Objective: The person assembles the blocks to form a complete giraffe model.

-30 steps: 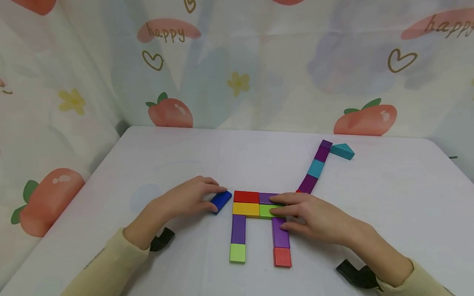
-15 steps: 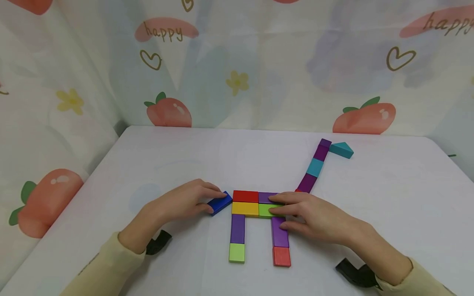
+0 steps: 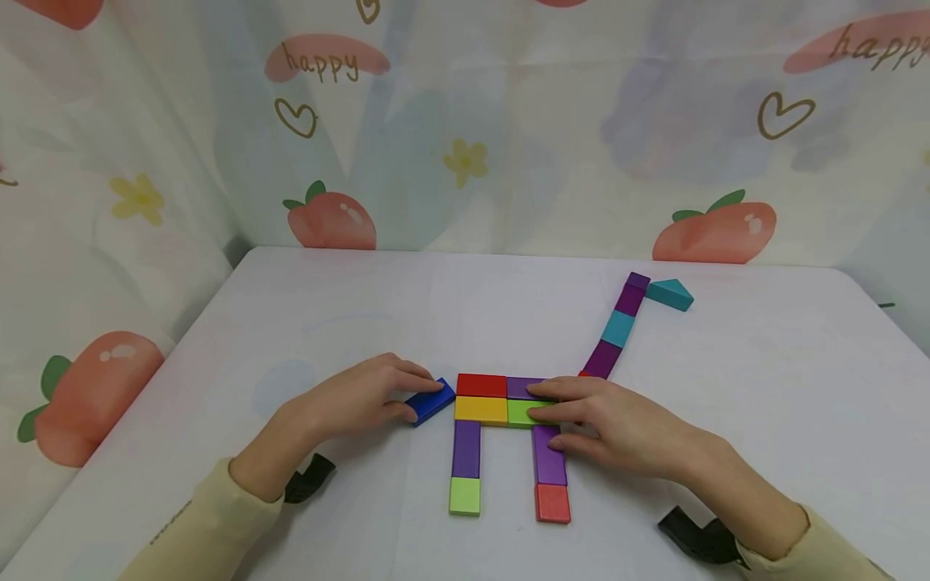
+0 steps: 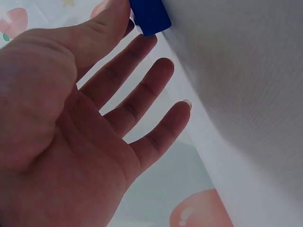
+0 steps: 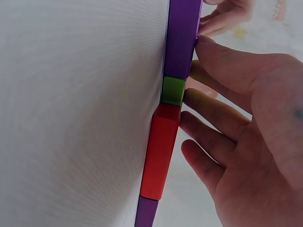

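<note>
In the head view my left hand pinches a blue block between thumb and fingers. The block slants, its upper right end right at the left edge of the flat block figure, beside the red block and the yellow block. The left wrist view shows the blue block at the thumb, the other fingers spread. My right hand rests fingertips on the purple block, the green block and the purple leg block. It partly hides the figure's right end, seen as a red block in the right wrist view.
A slanting row of purple and teal blocks runs up from the figure's right side, with a teal triangular block at its top. A left leg ends in a light green block, a right one in a red block. White cloth covers the table.
My left hand has turned the blue block clockwise to a flatter slant, and its upper right end has come to the figure's edge. My right hand has stayed in place.
</note>
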`<state>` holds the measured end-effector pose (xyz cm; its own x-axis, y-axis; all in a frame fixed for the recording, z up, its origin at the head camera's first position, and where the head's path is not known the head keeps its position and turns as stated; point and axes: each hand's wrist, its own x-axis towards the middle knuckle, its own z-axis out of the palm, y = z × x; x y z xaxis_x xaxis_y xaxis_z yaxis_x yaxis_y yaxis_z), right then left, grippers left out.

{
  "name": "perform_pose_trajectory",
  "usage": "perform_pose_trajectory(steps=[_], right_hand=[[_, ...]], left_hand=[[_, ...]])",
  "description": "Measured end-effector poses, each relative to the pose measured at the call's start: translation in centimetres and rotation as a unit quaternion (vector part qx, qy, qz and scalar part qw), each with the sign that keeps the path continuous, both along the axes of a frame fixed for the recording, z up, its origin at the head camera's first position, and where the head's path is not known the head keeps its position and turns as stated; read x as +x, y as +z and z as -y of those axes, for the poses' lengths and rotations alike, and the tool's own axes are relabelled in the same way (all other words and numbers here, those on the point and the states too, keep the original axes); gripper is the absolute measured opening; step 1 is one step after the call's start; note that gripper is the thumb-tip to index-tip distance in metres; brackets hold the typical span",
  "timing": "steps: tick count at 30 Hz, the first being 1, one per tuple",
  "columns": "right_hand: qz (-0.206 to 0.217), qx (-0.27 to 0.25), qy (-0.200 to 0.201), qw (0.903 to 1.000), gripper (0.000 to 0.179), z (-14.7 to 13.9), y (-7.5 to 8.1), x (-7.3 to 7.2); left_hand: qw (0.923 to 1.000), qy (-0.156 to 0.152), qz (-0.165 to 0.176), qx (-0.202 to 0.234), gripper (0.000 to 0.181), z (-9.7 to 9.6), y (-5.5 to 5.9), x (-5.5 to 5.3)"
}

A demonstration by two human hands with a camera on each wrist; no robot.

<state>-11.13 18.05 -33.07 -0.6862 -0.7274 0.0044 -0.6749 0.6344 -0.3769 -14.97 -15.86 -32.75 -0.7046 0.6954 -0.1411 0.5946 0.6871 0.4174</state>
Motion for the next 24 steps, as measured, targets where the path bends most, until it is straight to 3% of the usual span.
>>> perform_pose_trajectory(steps=[14,24], right_hand=[[0.003,0.0,0.0,1.0,0.042,0.07,-0.05,-0.02],[0.007,-0.003,0.002,1.0,0.041,-0.01,-0.03,-0.14]], left_hand=[[1.0,0.003,-0.002,0.002,0.045,0.02,-0.02,0.1],[0.9993,0.032,-0.019,0.003,0.052,0.04,0.14,0.33]])
